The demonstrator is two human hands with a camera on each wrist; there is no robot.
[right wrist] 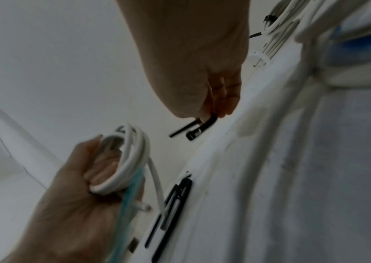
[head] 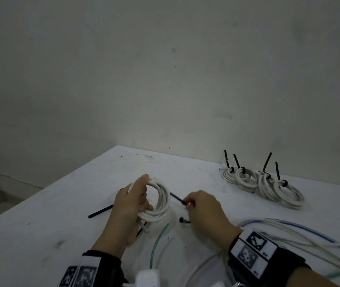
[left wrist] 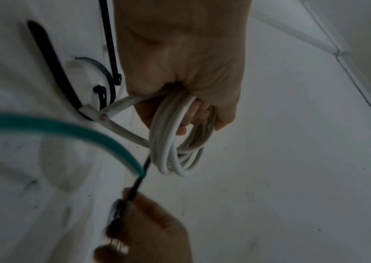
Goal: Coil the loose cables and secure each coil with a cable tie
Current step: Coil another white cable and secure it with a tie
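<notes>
My left hand [head: 132, 200] grips a small coil of white cable [head: 159, 200] and holds it upright just above the white table [head: 51, 214]; its fingers curl through the loops [left wrist: 175, 142]. The coil's two cut ends [left wrist: 103, 116] stick out below the hand. To the right, my right hand [head: 198, 204] pinches a black cable tie [head: 177, 198] near its head, with the tail pointing toward the coil. In the right wrist view the pinched tie [right wrist: 188, 129] sits a short way from the coil [right wrist: 126, 160].
Several tied white coils [head: 262, 183] with upright black tie tails stand at the back right. Loose black ties [head: 100, 212] lie beside the left hand and another [head: 184, 220] under the right. A green cable [head: 156, 241] and white and blue loose cables [head: 299, 235] lie near me.
</notes>
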